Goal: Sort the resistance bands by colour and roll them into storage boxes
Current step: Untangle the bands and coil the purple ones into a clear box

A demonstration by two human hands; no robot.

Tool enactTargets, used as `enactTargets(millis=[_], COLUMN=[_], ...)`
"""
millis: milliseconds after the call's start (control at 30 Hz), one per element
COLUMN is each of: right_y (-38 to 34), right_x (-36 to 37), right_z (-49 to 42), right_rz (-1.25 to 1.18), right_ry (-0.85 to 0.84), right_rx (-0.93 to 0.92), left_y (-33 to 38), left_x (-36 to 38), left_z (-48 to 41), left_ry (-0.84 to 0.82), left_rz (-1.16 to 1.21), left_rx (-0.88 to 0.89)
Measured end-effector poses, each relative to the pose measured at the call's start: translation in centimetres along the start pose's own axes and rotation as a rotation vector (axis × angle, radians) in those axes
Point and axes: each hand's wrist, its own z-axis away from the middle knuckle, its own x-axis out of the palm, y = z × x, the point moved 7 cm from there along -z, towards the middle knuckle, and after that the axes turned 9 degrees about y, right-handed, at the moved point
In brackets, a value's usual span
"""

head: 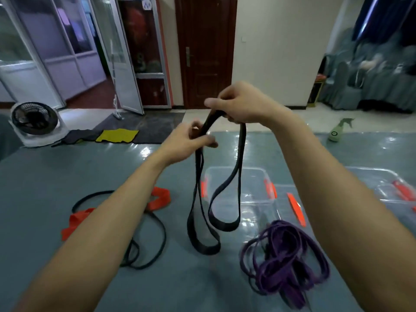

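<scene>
Black band hangs in two long loops over the grey desk, its top gripped in the curled fingers of the right hand, while the left hand just below pinches a strand between thumb and fingers. Behind the loops stands a clear box. Purple bands lie heaped near its front right, and an orange band and a thin black band lie to the left.

Hanging black band blocks the clear box
</scene>
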Motion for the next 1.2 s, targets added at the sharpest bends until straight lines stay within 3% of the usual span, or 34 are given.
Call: enactTargets(millis=[67, 167, 333, 500, 600, 667, 867, 1200], right_y=[-0.9, -0.6, -0.4, -0.5, -1.3, -2.1, -3.3, -3.6], right_x=[-1.7, -1.7, -1.9, -0.9, 0.8, 0.4, -0.9, -5.7], right_z=[-0.7, -0.3, -0.1, 0.0, 0.5, -0.2, -0.2, 1.3], right_rz=[0.043, 0.158, 0.107, -0.026, 0.195, 0.298, 0.409, 0.388], right_ry=[0.071, -0.104, -0.214, -0.261, -0.344, -0.267, -0.325, -0.239], right_rx=[-0.025, -0.006, -0.049, -0.015, -0.113, -0.181, -0.151, -0.172], left_y=[2.0, 4.2, 7.2, 8.4, 8.6, 7.9, 2.6, 0.3], left_x=[-1.3, -3.5, -5.1, -6.2, -5.8, -5.5, -2.3, 6.6], left_z=[-1.4, -2.3, -2.6, -3.0, -3.0, -2.6, 0.0, 0.1], left_ry=[0.091, 0.162, 0.148, 0.123, 0.078, 0.037, -0.071, -0.241], left_rz=[0.121, 0.0, -0.293, -0.265, -0.358, -0.4, -0.108, 0.317], left_rx=[0.014, 0.069, 0.183, 0.14, 0.167, 0.155, -0.002, -0.108])
